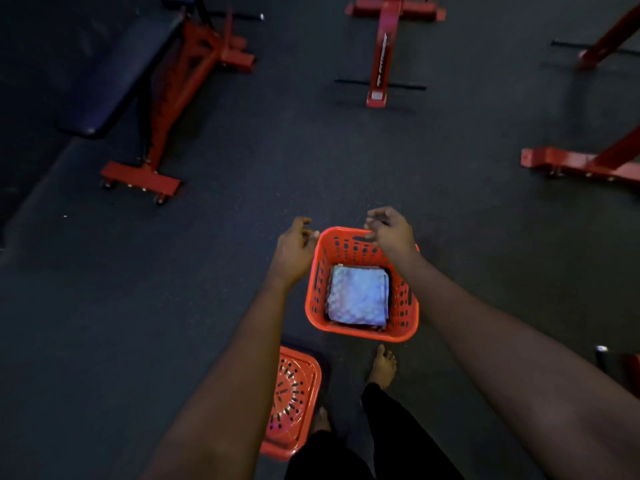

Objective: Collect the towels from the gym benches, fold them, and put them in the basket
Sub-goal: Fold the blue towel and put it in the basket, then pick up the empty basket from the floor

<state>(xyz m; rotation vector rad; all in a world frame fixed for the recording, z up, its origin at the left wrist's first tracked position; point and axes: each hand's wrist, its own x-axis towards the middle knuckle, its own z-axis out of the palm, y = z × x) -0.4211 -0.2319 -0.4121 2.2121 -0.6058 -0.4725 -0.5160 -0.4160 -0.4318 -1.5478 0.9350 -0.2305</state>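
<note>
Head view: our left hand (294,247) and right hand (391,233) hover empty, loosely curled, over the basket (360,336), presumably because the towel (358,296) lies folded inside.

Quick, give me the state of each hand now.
Left hand: open, fingers loosely curled, holding nothing.
Right hand: open, loosely curled above the basket rim, holding nothing.

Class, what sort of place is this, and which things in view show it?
Most likely a gym: a padded bench on a red metal frame at the left, more red equipment frames on the dark floor, and a folded towel in an orange basket.
</note>
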